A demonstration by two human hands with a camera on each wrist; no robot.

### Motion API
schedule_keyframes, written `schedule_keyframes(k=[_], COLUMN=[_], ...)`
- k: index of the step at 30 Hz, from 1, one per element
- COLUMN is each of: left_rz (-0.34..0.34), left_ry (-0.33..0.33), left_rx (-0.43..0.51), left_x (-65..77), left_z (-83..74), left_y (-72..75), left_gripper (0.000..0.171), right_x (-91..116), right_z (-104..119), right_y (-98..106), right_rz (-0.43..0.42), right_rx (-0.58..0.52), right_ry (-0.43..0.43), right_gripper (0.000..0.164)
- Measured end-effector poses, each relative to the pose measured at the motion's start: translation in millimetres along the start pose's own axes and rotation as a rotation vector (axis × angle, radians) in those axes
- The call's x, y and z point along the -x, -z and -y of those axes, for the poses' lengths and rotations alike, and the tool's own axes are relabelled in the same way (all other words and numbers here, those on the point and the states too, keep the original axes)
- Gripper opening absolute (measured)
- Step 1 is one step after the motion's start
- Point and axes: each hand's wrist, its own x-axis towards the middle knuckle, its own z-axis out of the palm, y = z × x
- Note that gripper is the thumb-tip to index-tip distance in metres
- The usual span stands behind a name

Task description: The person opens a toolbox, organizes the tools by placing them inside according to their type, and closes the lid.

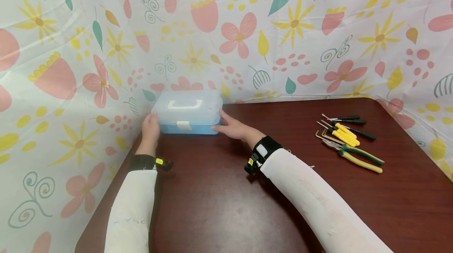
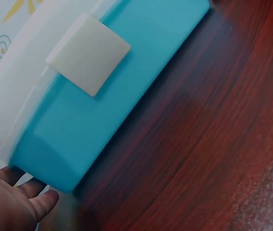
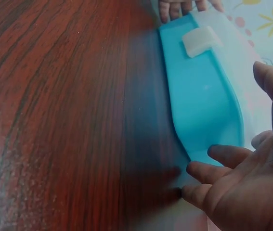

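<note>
A plastic toolbox with a light-blue base, a translucent lid and a pale top handle stands at the far left of the table. Its pale front latch lies over the seam between lid and base. At the box's left end is my left hand, fingers along the end wall near the bottom corner. My right hand is at the opposite end, thumb raised beside the lid and fingers spread low by the base corner. The lid is down, and the contents are hidden.
Pliers with green and yellow handles lie on the right of the dark wooden table. Beside them are yellow-handled screwdrivers, black-handled screwdrivers and hex keys. A flowered cloth hangs behind the table and along its left side.
</note>
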Motion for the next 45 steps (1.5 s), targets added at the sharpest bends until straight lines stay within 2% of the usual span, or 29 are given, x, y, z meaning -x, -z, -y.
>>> schedule_keyframes(k=[7,18,26,31,38,45], left_rz=[0.002,-0.017,-0.102,-0.128,-0.1,-0.065], left_ry=[-0.001,0.002,0.013,0.014,0.019,0.025], left_rx=[0.013,0.121,0.194,0.191,0.186,0.219], left_x=[5.2,6.6,13.4,21.0,31.5,40.9], left_z=[1.1,2.7,0.6,-1.5,-3.8,-10.2], left_y=[-0.6,-8.8,-18.7,-26.5,-34.1,-45.8], left_gripper=[0.079,0.078,0.067,0.068,0.065,0.061], right_x=[5.5,19.0,31.0,41.8,60.6,78.3], right_z=[-1.8,-5.9,-8.6,-11.4,-12.9,-14.8], right_y=[-1.1,3.0,4.7,8.4,15.7,21.9], right_rz=[-0.02,-0.043,-0.049,-0.062,-0.086,-0.102], right_rx=[-0.013,-0.057,-0.052,-0.03,-0.01,0.04], right_ry=[0.042,0.044,0.041,0.025,0.012,-0.003], right_gripper=[0.096,0.096,0.094,0.094,0.095,0.096])
